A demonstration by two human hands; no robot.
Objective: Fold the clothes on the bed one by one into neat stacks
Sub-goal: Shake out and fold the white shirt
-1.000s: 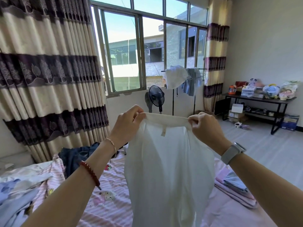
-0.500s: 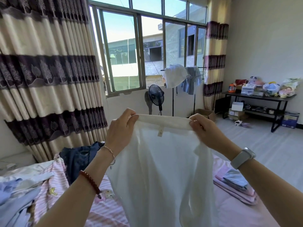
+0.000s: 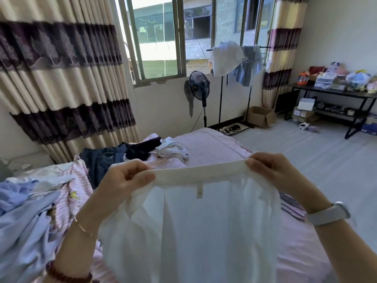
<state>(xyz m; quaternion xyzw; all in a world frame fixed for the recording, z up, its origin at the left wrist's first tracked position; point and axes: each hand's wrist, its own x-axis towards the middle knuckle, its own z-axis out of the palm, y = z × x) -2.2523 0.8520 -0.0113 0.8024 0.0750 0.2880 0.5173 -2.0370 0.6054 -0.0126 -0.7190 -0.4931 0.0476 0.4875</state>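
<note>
Both hands pinch the waistband: left hand (image 3: 120, 180) on one end, right hand (image 3: 271, 172) on the other, stretching the white garment (image 3: 195, 231) taut above the pink bed (image 3: 210, 146). Its sheer cloth hangs down, hiding the bed below. Beyond the left hand lie dark clothes (image 3: 114, 156) and a white bundle (image 3: 173, 150); blue fabric (image 3: 24, 221) heaps left of it.

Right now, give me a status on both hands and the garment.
Left hand and right hand pinch white garment by its waistband, stretched. Garment hangs over pink bed. Unfolded clothes piled left.
</note>
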